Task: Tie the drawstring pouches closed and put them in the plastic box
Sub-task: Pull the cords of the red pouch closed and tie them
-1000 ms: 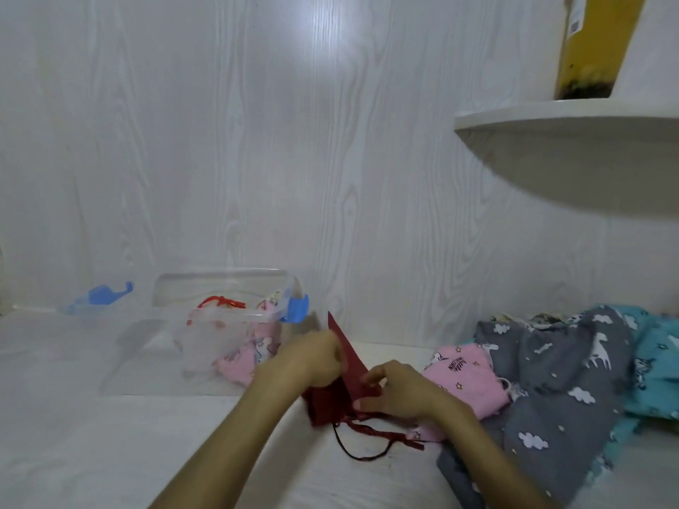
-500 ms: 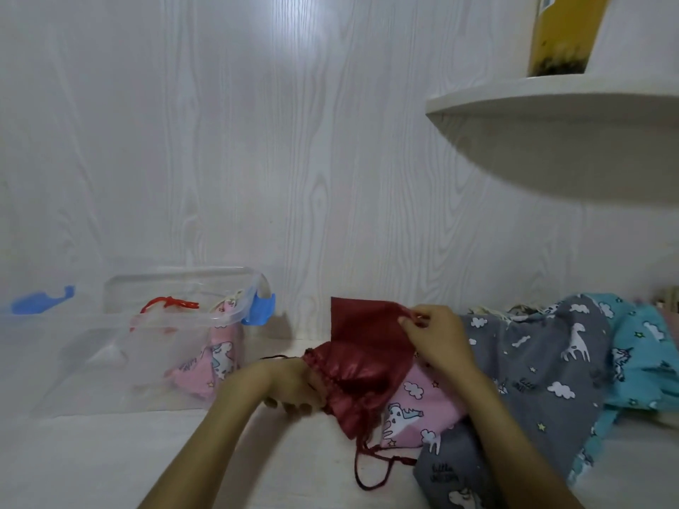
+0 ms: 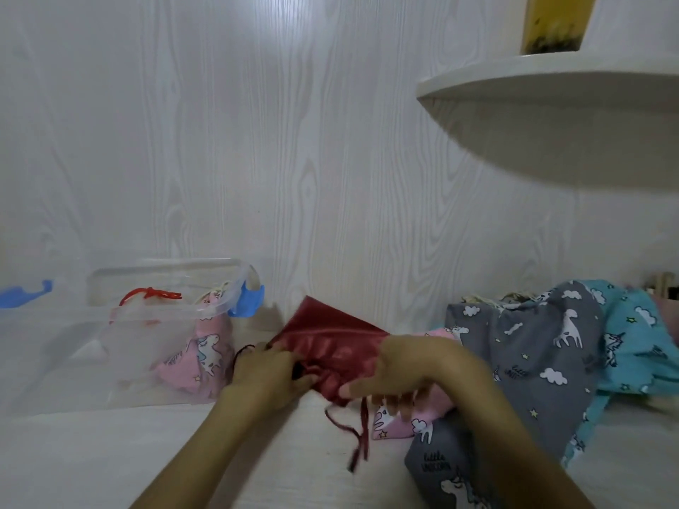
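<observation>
The dark red pouch (image 3: 330,343) lies on the white table (image 3: 92,457), between the clear plastic box (image 3: 73,347) and the heap of unicorn-print pouches (image 3: 532,347). Your left hand (image 3: 268,372) pinches its gathered neck with curled fingers. Your right hand (image 3: 408,369) rests over the pouch's right side, fingers bent downward; whether they grip the fabric, you cannot tell. The drawstring (image 3: 358,435) trails loose toward you.

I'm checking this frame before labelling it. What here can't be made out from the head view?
- Dark red pouch: its gathered mouth and any knot are covered by the left hand and right hand.
- Its drawstring: the loose ends are motion-blurred.
- Plastic box: cloudy walls obscure how many pouches are inside.
- Yellow container: cut off by the top edge.
</observation>
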